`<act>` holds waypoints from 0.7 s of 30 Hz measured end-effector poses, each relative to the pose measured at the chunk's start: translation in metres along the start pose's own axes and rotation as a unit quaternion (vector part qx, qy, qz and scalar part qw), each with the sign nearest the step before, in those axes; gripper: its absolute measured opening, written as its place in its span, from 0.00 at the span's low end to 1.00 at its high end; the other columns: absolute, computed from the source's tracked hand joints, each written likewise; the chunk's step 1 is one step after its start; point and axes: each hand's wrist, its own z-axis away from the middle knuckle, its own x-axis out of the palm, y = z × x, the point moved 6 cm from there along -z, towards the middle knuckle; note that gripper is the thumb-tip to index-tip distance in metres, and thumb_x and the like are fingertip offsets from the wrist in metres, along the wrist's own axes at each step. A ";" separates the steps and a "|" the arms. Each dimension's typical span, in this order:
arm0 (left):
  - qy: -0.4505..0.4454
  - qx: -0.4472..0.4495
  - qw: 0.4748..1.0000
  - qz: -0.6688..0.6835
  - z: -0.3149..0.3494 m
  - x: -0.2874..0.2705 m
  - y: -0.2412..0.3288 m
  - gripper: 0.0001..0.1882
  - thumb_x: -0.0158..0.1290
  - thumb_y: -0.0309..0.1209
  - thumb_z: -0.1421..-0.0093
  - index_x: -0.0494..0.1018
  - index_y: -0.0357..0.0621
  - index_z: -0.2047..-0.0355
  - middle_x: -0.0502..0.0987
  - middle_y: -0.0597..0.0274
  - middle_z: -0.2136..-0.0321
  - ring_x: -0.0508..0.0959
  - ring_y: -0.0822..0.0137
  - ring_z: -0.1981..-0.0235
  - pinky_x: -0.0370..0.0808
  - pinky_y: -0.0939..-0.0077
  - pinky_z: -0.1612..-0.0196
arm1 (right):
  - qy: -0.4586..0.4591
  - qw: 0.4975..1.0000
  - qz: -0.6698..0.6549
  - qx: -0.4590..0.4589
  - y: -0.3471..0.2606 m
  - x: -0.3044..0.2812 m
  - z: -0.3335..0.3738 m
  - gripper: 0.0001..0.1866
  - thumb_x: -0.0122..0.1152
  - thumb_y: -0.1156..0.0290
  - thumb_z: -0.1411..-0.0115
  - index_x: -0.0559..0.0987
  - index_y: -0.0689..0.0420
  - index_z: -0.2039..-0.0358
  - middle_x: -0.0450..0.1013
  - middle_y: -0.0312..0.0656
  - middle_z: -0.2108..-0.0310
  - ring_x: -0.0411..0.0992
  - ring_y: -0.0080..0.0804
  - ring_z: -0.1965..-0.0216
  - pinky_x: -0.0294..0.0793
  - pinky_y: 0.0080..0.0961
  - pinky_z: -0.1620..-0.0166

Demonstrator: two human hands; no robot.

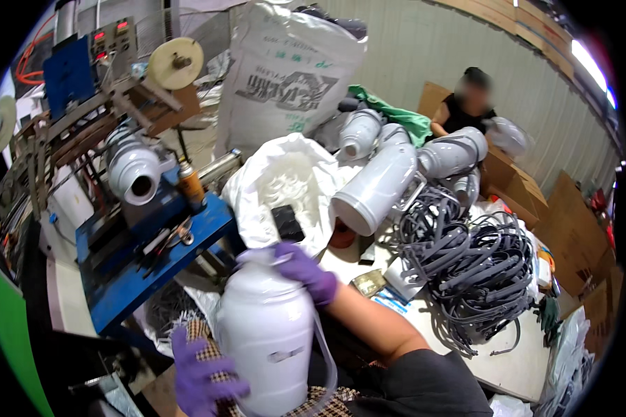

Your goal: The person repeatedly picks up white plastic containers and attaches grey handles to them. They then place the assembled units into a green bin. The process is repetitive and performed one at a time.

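A pale grey plastic thermos jug shell (pixel 266 340) stands upright against my lap, with a looped handle strip (pixel 325 354) hanging down its right side. My right hand (pixel 305 272), in a purple glove, is closed around the jug's neck at the top. Low on the jug's left side, my left hand (pixel 205 375), also in a purple glove, has its fingers spread; its fingertips reach the jug wall. Just beyond the jug sits a white sack (pixel 247 184) of small white ring-like parts (pixel 292 184), with a black block (pixel 286 222) on them.
Several similar grey jugs (pixel 379 184) lie on the white table (pixel 459 365), beside a tangled heap of grey straps (pixel 466 271). At left, a machine on a blue bench (pixel 118 299) holds another jug (pixel 133 174). A person (pixel 466 104) is at the far right near cardboard boxes (pixel 515 187).
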 end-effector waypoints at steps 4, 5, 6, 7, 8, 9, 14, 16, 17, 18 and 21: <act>0.136 -0.220 0.965 0.052 0.085 0.009 -0.015 0.18 0.52 0.39 0.33 0.75 0.46 0.80 0.74 0.52 0.44 0.66 0.50 0.35 0.54 0.48 0.30 | 0.248 0.913 -0.054 -0.319 -0.156 -0.135 0.123 0.34 0.49 0.43 0.30 0.69 0.58 0.36 0.71 0.47 0.40 0.70 0.42 0.40 0.70 0.39 0.35; 0.193 -0.284 0.936 0.081 0.110 0.007 -0.023 0.12 0.51 0.32 0.35 0.70 0.41 0.75 0.74 0.50 0.46 0.69 0.50 0.37 0.59 0.51 0.32 | 0.324 0.878 -0.049 -0.348 -0.181 -0.163 0.161 0.33 0.49 0.43 0.30 0.68 0.54 0.34 0.71 0.46 0.40 0.69 0.42 0.39 0.70 0.39 0.35; 0.225 -0.385 0.895 0.030 0.135 0.006 -0.037 0.07 0.51 0.29 0.38 0.70 0.36 0.66 0.74 0.49 0.49 0.72 0.53 0.43 0.65 0.57 0.36 | 0.373 0.832 0.044 -0.409 -0.209 -0.187 0.194 0.35 0.48 0.41 0.30 0.67 0.55 0.35 0.69 0.46 0.39 0.70 0.42 0.40 0.72 0.41 0.36; 0.217 -0.420 0.881 -0.005 0.152 0.005 -0.040 0.10 0.55 0.32 0.38 0.75 0.38 0.60 0.76 0.51 0.49 0.74 0.54 0.44 0.67 0.57 0.38 | 0.430 0.786 0.059 -0.440 -0.231 -0.216 0.227 0.37 0.47 0.39 0.31 0.67 0.56 0.35 0.68 0.46 0.38 0.71 0.42 0.41 0.73 0.42 0.38; 0.209 -0.454 0.865 -0.041 0.166 0.005 -0.044 0.15 0.59 0.35 0.38 0.80 0.40 0.54 0.79 0.52 0.50 0.75 0.55 0.45 0.70 0.56 0.41 | 0.378 0.800 -0.009 -0.466 -0.248 -0.241 0.252 0.34 0.55 0.45 0.31 0.66 0.55 0.34 0.67 0.45 0.37 0.70 0.40 0.41 0.74 0.41 0.39; 0.184 -0.451 0.870 -0.072 0.172 0.007 -0.045 0.14 0.57 0.34 0.36 0.79 0.38 0.55 0.79 0.51 0.51 0.76 0.55 0.47 0.72 0.59 0.42 | 0.469 0.721 0.186 -0.475 -0.264 -0.264 0.280 0.33 0.62 0.57 0.34 0.64 0.55 0.34 0.67 0.45 0.37 0.70 0.39 0.41 0.75 0.38 0.40; 0.200 -0.500 0.842 0.022 0.182 0.027 -0.054 0.09 0.48 0.29 0.35 0.70 0.34 0.60 0.73 0.51 0.52 0.74 0.57 0.49 0.69 0.64 0.40 | 0.704 0.437 0.520 -0.208 -0.296 -0.368 0.358 0.39 0.69 0.79 0.43 0.61 0.57 0.34 0.66 0.46 0.37 0.70 0.39 0.42 0.79 0.34 0.44; 0.191 -0.416 0.889 0.011 0.164 0.034 -0.050 0.08 0.42 0.24 0.32 0.70 0.33 0.59 0.73 0.53 0.55 0.75 0.62 0.52 0.71 0.69 0.44 | 0.707 0.572 0.352 -0.223 -0.284 -0.380 0.352 0.35 0.67 0.76 0.42 0.64 0.57 0.35 0.68 0.45 0.39 0.70 0.39 0.43 0.80 0.34 0.45; 0.215 -0.426 0.877 0.060 0.161 0.037 -0.053 0.08 0.41 0.23 0.31 0.70 0.33 0.59 0.73 0.53 0.55 0.75 0.62 0.52 0.71 0.70 0.45 | 0.673 0.613 0.322 -0.259 -0.280 -0.365 0.335 0.37 0.68 0.73 0.42 0.62 0.56 0.34 0.66 0.48 0.38 0.69 0.41 0.41 0.77 0.36 0.43; 0.237 -0.434 0.862 0.109 0.158 0.040 -0.057 0.09 0.40 0.22 0.31 0.70 0.33 0.59 0.73 0.53 0.55 0.75 0.62 0.53 0.71 0.70 0.45 | 0.629 0.621 0.386 -0.264 -0.279 -0.337 0.306 0.40 0.69 0.69 0.43 0.61 0.56 0.32 0.64 0.50 0.36 0.68 0.43 0.40 0.74 0.38 0.41; 0.233 -0.439 0.859 0.120 0.144 0.046 -0.056 0.10 0.38 0.21 0.30 0.70 0.33 0.61 0.74 0.54 0.58 0.75 0.63 0.54 0.72 0.70 0.46 | 0.412 0.639 0.610 -0.223 -0.229 -0.227 0.192 0.48 0.72 0.59 0.44 0.57 0.53 0.28 0.58 0.57 0.32 0.64 0.49 0.35 0.66 0.44 0.35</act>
